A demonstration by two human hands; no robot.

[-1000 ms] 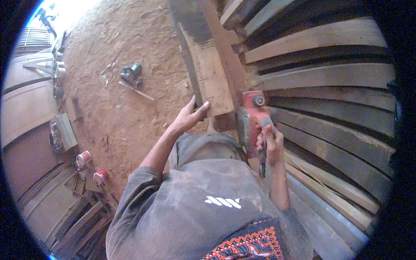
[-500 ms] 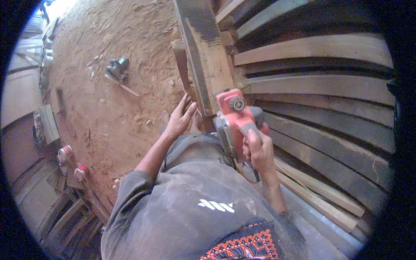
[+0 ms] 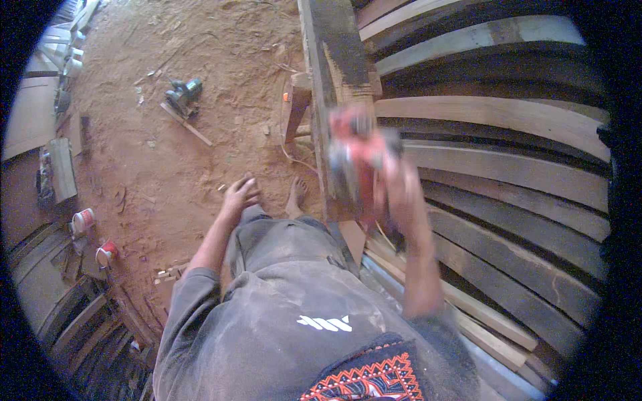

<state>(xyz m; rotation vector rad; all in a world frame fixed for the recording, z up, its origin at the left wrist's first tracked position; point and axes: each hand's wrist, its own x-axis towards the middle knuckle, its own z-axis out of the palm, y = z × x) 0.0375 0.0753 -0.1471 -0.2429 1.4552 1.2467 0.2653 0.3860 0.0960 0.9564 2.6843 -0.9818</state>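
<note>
Planer-wise, going left to right: the left hand (image 3: 239,195) hung open over the sawdust floor (image 3: 167,154), while the right hand (image 3: 400,190) gripped the red electric planer (image 3: 353,157), seemingly heavy and rigid, atop the plank (image 3: 332,67), stacked boards (image 3: 508,120) crowding its right.

A second ago the left hand (image 3: 239,195) lay flat on the long weathered wooden plank (image 3: 334,80), beside the tool. It has since come off the wood and now hangs free with fingers spread, out over the reddish sawdust-covered floor (image 3: 200,167), well apart from the plank. The red and grey electric hand planer (image 3: 354,160), gripped by the right hand (image 3: 398,190), has travelled forward along the plank, away from the body, and now shows blurred with motion where it was sharp before.
</note>
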